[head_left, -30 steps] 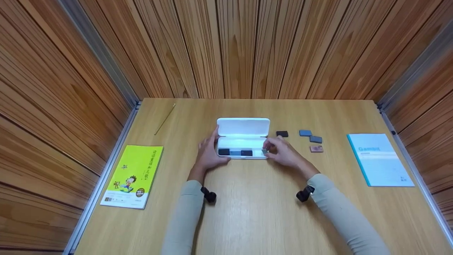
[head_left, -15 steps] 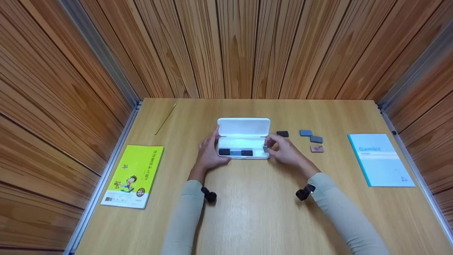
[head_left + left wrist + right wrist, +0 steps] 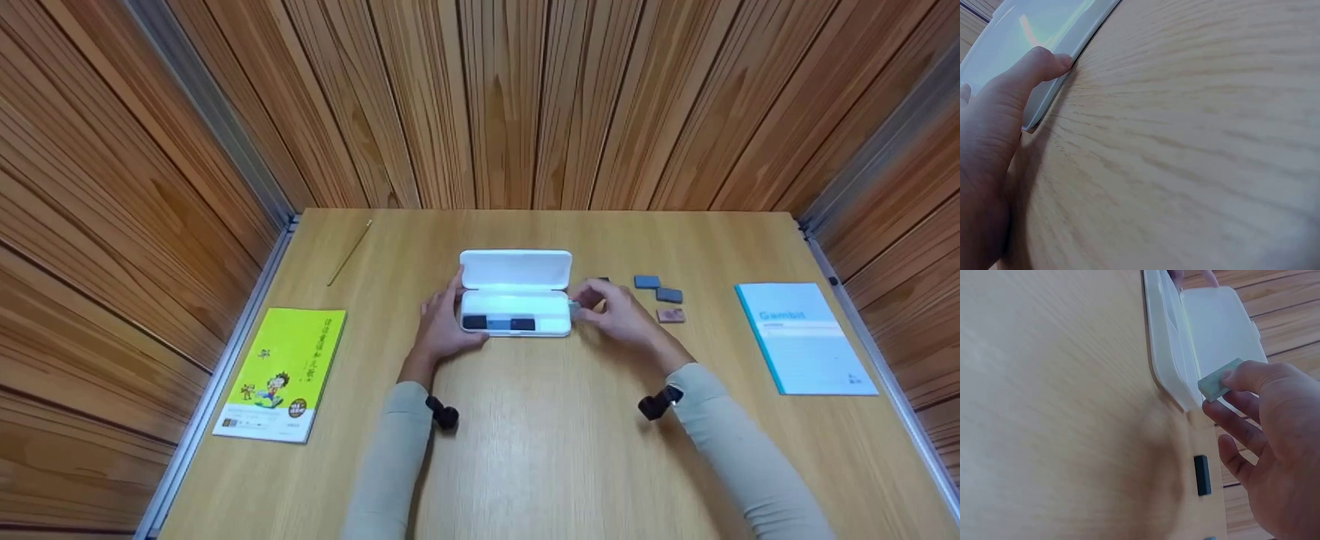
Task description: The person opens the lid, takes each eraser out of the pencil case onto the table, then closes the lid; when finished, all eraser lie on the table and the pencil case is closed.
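Note:
A white pencil case (image 3: 551,304) lies with its lid up in the middle of the table. Inside, along the front wall, sit a black block (image 3: 474,322), a blue one (image 3: 499,324) and another black one (image 3: 523,324). My left hand (image 3: 442,324) grips the case's left end, its thumb on the front rim in the left wrist view. Just off the case's right end, my right hand (image 3: 619,315) pinches a pale grey-green eraser (image 3: 1217,381) between thumb and fingers. That eraser is held up, apart from the table.
Right of the case lie a black block (image 3: 1202,475), mostly hidden by my right hand in the head view, two blue blocks (image 3: 646,282) and a pinkish one (image 3: 670,316). A green book (image 3: 289,367) and thin stick (image 3: 349,253) lie left, a pale-blue notebook (image 3: 806,345) far right.
My right hand has lifted the grey-green eraser out of the case's right end and moved right, now covering most of the black block. My left hand has stayed put.

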The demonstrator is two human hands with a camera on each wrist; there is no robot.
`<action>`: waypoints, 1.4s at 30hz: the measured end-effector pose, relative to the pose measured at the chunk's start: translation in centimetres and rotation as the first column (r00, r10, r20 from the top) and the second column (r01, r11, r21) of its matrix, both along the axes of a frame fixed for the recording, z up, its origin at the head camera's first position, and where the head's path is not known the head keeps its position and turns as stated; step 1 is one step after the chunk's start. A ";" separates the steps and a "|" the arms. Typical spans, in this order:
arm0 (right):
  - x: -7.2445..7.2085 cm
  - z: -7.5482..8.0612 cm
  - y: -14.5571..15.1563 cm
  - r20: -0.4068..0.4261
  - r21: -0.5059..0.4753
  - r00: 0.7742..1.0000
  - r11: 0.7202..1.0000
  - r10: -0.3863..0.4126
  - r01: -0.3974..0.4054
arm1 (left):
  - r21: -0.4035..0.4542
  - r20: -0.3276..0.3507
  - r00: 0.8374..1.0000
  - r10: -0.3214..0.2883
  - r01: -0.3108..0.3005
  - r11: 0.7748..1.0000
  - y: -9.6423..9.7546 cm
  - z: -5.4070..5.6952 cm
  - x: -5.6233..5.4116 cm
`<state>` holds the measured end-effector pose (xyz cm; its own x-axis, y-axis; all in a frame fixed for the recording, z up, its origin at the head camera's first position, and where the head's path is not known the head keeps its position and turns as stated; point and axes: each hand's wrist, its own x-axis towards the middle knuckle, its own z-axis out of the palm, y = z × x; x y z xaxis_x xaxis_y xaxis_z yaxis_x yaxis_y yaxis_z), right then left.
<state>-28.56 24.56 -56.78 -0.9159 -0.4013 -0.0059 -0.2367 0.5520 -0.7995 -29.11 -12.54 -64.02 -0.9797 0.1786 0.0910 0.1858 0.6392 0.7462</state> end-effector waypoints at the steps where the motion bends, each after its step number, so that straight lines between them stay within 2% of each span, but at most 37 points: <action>1: -0.1 0.0 0.4 0.003 0.001 1.000 1.000 -0.006 0.006 | 0.000 0.001 1.000 0.001 -0.001 1.000 0.0 0.0 0.0; 9: -0.3 -0.3 3.3 -0.019 0.023 0.997 0.997 -0.073 0.073 | 0.017 0.010 1.000 0.002 -0.002 1.000 -0.2 -0.3 -0.1; 17: -0.3 -1.2 6.6 -0.033 -0.003 0.986 0.987 -0.161 0.160 | 0.020 0.016 1.000 0.004 -0.004 1.000 0.0 0.1 0.1; 24: -0.4 -1.9 8.5 -0.012 -0.031 0.975 0.974 -0.223 0.222 | 0.005 0.001 1.000 0.009 -0.009 1.000 0.1 0.3 0.3; 29: -0.6 -2.4 8.9 -0.027 -0.013 0.972 0.972 -0.235 0.235 | 0.003 -0.014 1.000 -0.004 0.004 1.000 0.1 0.3 0.3; 35: -0.8 -2.5 9.0 -0.001 0.031 0.970 0.970 -0.242 0.242 | 0.010 -0.014 1.000 -0.006 0.007 1.000 0.0 0.2 0.2; 42: -0.8 -2.7 9.1 -0.009 0.020 0.974 0.974 -0.227 0.227 | 0.009 -0.012 1.000 -0.008 0.008 1.000 0.0 0.2 0.2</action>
<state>-29.40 33.68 -59.46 -0.9832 -0.1825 -0.0054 -0.1086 0.6085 -0.7861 -28.94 -12.56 -63.79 -0.9771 0.1852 0.1045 0.1997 0.6313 0.7494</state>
